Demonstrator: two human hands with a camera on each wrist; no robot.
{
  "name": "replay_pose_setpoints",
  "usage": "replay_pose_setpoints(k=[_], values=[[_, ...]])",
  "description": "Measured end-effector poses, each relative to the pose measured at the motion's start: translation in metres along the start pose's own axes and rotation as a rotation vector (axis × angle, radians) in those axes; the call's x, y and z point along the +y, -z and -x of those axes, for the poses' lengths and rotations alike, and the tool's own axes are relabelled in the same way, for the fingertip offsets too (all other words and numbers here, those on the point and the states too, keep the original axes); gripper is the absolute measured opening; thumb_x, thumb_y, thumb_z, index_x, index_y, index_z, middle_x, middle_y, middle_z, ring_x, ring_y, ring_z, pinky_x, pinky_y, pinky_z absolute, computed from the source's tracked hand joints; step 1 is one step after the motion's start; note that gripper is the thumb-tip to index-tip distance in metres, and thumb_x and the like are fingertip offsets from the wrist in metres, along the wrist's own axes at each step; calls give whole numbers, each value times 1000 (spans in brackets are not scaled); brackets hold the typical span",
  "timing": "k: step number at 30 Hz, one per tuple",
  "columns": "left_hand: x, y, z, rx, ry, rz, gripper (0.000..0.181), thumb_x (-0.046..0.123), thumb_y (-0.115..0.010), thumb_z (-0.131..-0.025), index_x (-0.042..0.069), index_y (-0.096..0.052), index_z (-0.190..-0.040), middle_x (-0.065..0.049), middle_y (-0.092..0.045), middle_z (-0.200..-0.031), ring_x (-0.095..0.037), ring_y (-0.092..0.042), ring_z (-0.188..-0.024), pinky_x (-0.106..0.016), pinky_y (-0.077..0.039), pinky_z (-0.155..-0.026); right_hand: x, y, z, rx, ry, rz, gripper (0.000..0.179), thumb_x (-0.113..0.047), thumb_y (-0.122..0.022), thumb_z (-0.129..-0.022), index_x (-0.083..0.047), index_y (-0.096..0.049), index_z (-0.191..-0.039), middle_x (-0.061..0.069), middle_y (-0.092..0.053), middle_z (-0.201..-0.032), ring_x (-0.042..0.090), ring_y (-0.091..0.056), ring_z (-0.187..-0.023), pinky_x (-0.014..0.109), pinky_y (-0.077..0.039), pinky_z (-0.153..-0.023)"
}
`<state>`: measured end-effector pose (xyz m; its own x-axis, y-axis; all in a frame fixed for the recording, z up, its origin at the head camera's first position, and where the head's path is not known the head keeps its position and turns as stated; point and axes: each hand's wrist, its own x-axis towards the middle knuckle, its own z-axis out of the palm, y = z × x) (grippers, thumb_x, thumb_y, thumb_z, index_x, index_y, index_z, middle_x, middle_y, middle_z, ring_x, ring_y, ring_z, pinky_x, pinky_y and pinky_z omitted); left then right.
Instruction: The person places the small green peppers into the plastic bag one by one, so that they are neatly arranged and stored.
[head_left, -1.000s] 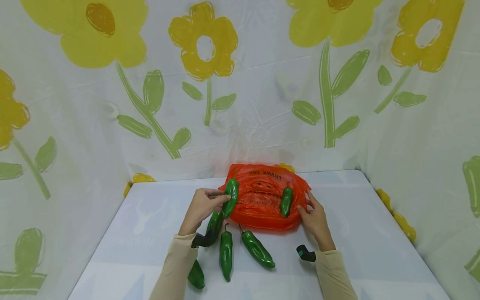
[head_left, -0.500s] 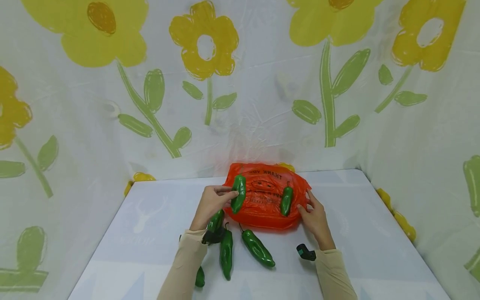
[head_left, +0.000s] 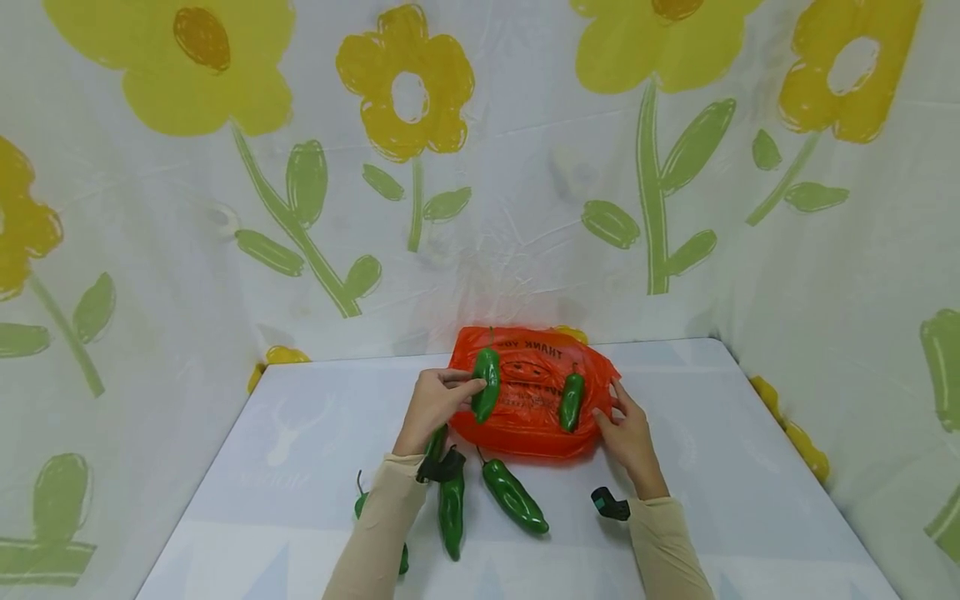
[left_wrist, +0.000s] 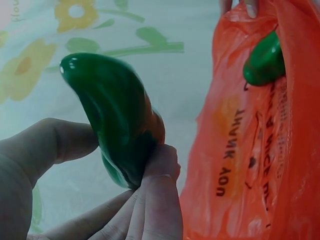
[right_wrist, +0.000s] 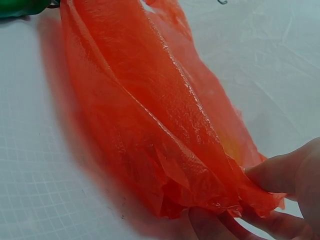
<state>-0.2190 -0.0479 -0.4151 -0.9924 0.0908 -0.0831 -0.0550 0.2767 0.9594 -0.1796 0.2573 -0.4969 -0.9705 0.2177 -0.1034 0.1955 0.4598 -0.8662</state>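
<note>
- the left hand [head_left: 444,406] pinches a green pepper [head_left: 489,365] between thumb and fingers, above the red bag's [head_left: 517,438] left part
- the right hand [head_left: 630,435] grips the red bag's right edge
- a second pepper [head_left: 572,403] lies in the red bag, toward its right side
- loose peppers [head_left: 516,500] lie on the white table [head_left: 708,408], on the red bag's near side, the leftmost partly hidden by the left sleeve [head_left: 378,529]

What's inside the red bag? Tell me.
One green pepper shows inside the red bag. Anything lower, behind its front wall, is covered and cannot be seen.
</note>
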Motion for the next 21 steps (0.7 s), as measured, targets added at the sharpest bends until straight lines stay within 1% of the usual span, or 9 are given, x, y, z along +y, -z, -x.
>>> replay_pose_setpoints(k=[8,16,21], values=[[2,-6,-2,5,4,0,39,24,-79,-90,-1,-75,-119,-19,-79,-102,-16,-74,-67,-35,-65,-74,-1,0,0,2,-2,-7,72,-15,-55,-105,-12,-17,-166,28,-39,-160,44,-44,-143,57,-43,-116],[0,-14,-7,-18,-13,24,38,24,-79,-90,-3,-75,-118,-20,-79,-101,-17,-75,-68,-49,-64,-82,1,0,0,4,-1,-4,73,-15,-56,-105,-13,-17,-166,27,-40,-160,43,-44,-143,57,-43,-116],[-1,-18,-10,-12,-9,23,39,24,-79,-90,-1,-75,-119,-19,-79,-102,-16,-75,-67,-50,-63,-83,0,0,0,5,-2,-8,73,-15,-56,-105,-13,-17,-166,27,-39,-160,43,-44,-143,57,-43,-116]])
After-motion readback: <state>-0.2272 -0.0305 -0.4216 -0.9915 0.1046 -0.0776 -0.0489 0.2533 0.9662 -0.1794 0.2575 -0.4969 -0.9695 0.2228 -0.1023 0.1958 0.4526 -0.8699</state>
